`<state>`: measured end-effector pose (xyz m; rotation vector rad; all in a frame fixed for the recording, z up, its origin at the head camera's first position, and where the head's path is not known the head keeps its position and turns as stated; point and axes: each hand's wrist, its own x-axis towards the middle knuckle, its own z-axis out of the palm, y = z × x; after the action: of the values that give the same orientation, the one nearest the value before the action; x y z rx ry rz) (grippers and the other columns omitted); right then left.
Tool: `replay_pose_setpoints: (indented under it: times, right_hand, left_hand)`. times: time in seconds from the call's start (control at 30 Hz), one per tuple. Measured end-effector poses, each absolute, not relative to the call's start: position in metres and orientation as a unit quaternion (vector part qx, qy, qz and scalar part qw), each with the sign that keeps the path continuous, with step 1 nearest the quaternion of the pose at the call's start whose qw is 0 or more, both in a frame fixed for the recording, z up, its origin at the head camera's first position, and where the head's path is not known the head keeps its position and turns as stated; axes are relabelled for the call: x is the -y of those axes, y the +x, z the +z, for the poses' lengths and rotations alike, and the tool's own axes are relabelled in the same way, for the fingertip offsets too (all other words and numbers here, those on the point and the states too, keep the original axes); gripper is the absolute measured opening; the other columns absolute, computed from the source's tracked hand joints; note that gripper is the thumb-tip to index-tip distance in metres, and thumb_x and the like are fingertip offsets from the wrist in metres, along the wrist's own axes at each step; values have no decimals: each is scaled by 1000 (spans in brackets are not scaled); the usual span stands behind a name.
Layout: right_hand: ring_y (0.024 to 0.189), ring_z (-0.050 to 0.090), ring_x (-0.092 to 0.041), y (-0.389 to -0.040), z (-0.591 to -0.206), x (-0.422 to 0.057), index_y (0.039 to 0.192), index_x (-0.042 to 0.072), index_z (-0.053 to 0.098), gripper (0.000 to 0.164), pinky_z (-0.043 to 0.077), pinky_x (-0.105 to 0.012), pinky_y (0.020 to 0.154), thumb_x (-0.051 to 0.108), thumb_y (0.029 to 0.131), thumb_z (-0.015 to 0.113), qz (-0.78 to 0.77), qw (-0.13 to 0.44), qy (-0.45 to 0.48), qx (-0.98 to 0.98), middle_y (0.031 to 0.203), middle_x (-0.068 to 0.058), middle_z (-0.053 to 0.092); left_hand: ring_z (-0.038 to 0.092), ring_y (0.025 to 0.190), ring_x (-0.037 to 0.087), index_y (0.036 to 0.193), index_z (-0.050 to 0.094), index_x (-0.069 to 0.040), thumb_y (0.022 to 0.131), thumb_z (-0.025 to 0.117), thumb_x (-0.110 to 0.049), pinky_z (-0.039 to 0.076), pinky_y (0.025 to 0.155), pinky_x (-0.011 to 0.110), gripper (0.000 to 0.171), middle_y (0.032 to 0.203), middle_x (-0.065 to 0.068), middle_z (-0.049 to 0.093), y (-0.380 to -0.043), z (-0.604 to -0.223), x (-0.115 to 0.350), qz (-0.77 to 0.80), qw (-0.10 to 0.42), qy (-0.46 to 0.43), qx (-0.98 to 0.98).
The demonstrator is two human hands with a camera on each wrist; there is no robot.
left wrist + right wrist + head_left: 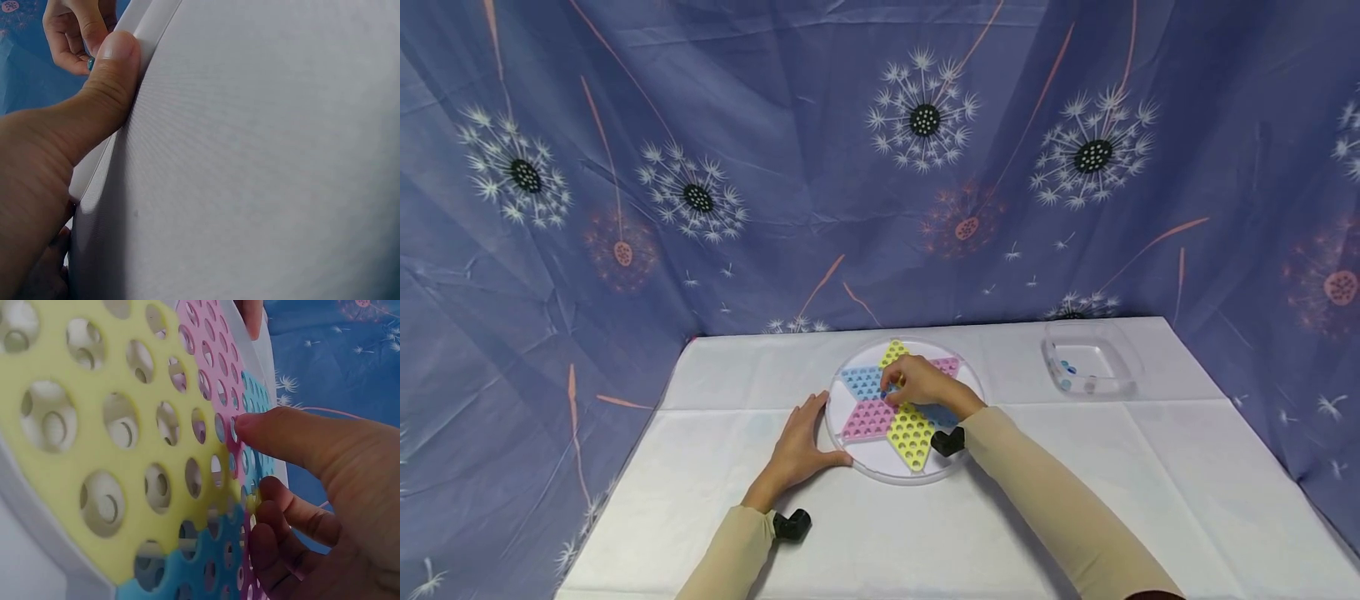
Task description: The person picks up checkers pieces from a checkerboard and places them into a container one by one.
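Observation:
A round white Chinese checkers board (870, 460), with a star of yellow, pink and blue hole-filled points, lies on the table. My left hand (799, 446) rests at the board's left edge, fingers spread and thumb laid along the rim; the left wrist view shows that thumb (112, 78) against the rim. Over the middle of the star, my right hand (921, 382) pinches a small blue-green marble (91, 63) at its fingertips. In the right wrist view, the thumb (281, 434) and curled fingers are at the perforated surface; the marble is hidden there.
A clear plastic box (1108, 388) with several marbles (1066, 384) stands at the back right of the white-covered table (1195, 492). A blue curtain (820, 167) with dandelion prints hangs behind the table and along its sides.

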<state>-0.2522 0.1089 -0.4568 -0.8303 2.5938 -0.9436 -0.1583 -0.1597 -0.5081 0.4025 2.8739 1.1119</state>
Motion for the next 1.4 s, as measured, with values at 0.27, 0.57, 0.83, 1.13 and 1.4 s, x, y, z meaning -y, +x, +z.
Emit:
replay_pose_setpoints:
  times: [0.27, 0.57, 0.83, 1.13, 1.4]
  right_hand:
    - [89, 59, -18, -253, -453, -109, 91, 14, 75, 8, 52, -31, 77, 13, 89, 82, -311, 139, -298, -892, 94, 0, 68]
    - [91, 64, -19, -260, -449, -115, 97, 14, 75, 9, 57, -33, 81, 15, 89, 81, -329, 117, -318, -882, 99, 0, 68]
    - [90, 65, -17, -266, -432, -122, 102, 14, 75, 11, 58, -37, 82, 18, 92, 78, -350, 88, -319, -876, 104, 1, 68]
    - [94, 63, -21, -271, -420, -128, 105, 22, 73, 10, 58, -37, 81, 23, 95, 76, -372, 63, -308, -873, 110, -4, 63]
    - [93, 63, -22, -276, -420, -130, 106, 19, 73, 12, 59, -39, 84, 22, 95, 76, -369, 48, -313, -874, 110, -10, 63]
  left_hand:
    - [23, 154, 38, 160, 33, -4, 64, 97, -46, 16, 128, 55, 123, 164, 19, 33, -157, -508, 160, 358, 14, 140, -923]
    - [21, 155, 38, 160, 32, -5, 65, 96, -47, 15, 127, 56, 122, 164, 19, 32, -156, -509, 160, 360, 15, 139, -922]
    - [25, 153, 40, 159, 33, -3, 64, 97, -45, 18, 127, 56, 123, 163, 21, 34, -158, -510, 160, 352, 4, 147, -924]
    - [24, 154, 39, 159, 33, -3, 64, 97, -45, 15, 128, 54, 123, 163, 20, 34, -158, -509, 161, 352, 7, 144, -925]
    - [24, 153, 41, 159, 34, -4, 63, 97, -47, 18, 126, 58, 123, 163, 21, 34, -159, -510, 161, 355, 6, 136, -925]
